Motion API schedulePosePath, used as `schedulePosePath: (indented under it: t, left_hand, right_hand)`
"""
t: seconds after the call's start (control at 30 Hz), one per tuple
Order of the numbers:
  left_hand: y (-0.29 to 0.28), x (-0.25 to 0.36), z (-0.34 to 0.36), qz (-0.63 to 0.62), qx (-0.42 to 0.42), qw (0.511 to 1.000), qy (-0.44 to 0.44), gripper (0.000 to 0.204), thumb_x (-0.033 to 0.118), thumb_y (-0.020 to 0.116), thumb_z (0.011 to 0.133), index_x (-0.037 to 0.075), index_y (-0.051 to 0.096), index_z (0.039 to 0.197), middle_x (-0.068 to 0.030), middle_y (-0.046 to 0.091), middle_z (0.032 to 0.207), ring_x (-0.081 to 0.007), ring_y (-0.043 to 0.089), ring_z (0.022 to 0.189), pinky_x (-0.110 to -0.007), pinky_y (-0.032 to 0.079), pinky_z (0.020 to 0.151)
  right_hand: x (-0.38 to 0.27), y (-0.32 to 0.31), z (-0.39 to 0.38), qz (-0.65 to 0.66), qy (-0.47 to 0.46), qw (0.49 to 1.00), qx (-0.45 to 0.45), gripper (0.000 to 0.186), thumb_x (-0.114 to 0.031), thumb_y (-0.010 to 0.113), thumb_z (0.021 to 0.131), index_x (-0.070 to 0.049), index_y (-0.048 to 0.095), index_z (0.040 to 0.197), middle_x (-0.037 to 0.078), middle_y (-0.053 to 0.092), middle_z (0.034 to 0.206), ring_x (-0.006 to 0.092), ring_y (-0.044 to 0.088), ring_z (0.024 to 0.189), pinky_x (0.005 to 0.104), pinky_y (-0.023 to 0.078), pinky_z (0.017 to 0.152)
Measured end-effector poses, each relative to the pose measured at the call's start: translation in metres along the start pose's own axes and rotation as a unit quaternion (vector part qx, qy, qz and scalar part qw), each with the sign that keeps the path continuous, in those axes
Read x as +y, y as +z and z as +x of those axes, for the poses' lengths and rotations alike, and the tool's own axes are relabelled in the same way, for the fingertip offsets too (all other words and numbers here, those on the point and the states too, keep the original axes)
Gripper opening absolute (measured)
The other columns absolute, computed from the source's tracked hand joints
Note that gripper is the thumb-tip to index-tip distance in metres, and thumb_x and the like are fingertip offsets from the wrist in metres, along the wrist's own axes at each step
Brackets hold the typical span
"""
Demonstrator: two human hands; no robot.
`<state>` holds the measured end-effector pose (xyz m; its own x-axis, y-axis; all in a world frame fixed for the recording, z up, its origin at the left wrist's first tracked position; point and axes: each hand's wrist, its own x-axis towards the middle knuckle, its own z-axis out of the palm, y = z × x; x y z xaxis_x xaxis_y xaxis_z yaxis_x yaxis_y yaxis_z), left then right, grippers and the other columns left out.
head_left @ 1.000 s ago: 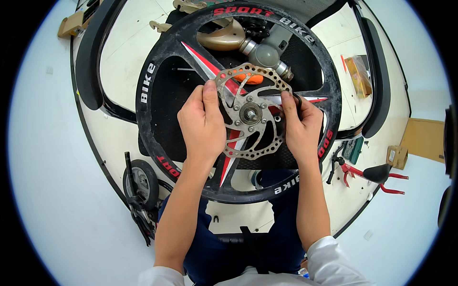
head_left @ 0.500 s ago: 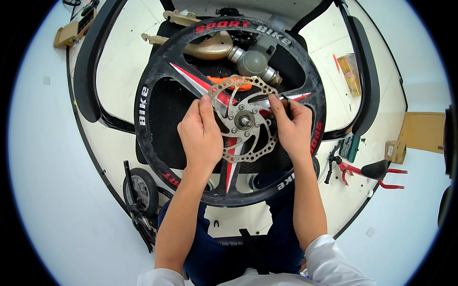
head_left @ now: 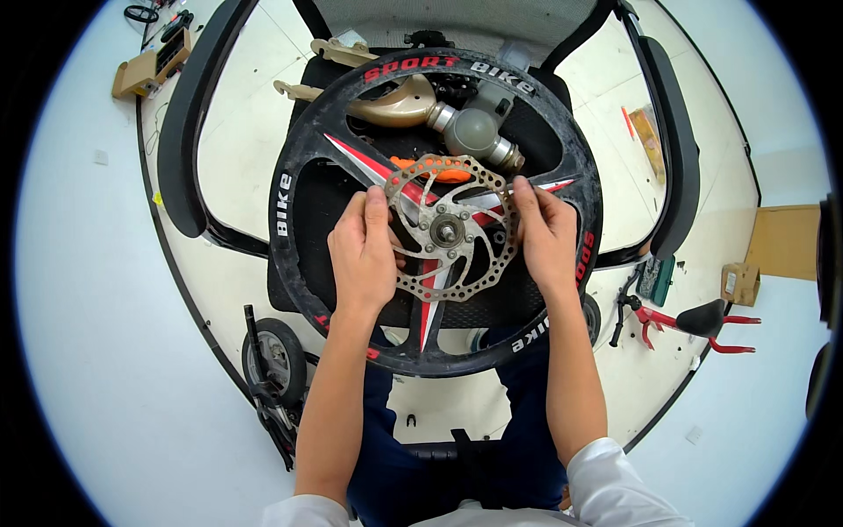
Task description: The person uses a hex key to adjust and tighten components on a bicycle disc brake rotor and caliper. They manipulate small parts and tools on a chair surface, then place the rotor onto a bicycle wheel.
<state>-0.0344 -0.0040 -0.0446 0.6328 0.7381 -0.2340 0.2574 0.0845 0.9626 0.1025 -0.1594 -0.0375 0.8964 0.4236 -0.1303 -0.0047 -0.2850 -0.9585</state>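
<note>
On the three-spoke wheel (head_left: pixel 358 160), our left hand (head_left: pixel 362 257) has bent fingers closed on the brake rotor (head_left: pixel 467 228); our right hand (head_left: pixel 547 239) curls opposite, whether gripping we cannot surely tell.

Workshop-like space, bike wheel (head_left: pixel 428 318) over office chair (head_left: pixel 676 149), red cycle frame (head_left: pixel 654 317), cardboard box (head_left: pixel 740 284) on tiled floor (head_left: pixel 255 88)

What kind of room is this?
Perhaps a room for fixing bikes: there's a large black wheel with a metal brake disc, a smaller wheel at the left, and a red bike part at the right.
</note>
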Motion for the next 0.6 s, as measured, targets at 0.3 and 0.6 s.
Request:
schedulePosePath:
  t: [0.3,0.6]
  left_hand:
    - [0.032,-0.004,0.005,-0.095,0.046,0.993,0.049,0.043,0.032,0.048,0.106,0.001,0.055,0.077,-0.001,0.052,0.058,-0.0069,0.049,0.045,-0.024,0.038,0.039]
    - [0.029,0.055,-0.018,-0.068,0.119,0.971,0.196,0.047,0.031,0.053,0.104,-0.004,0.055,0.074,-0.0016,0.046,0.059,-0.0083,0.039,0.058,-0.03,0.034,0.053]
  right_hand:
    - [0.005,0.018,-0.017,-0.065,-0.084,0.993,0.056,0.044,-0.033,0.066,0.097,0.005,0.062,0.075,0.0,0.05,0.056,0.0065,0.038,0.057,0.0291,0.035,0.051]
    - [-0.075,-0.007,-0.037,-0.009,-0.201,0.972,0.121,0.041,-0.027,0.07,0.093,0.007,0.059,0.073,0.009,0.049,0.053,0.0114,0.04,0.05,0.0323,0.038,0.05]
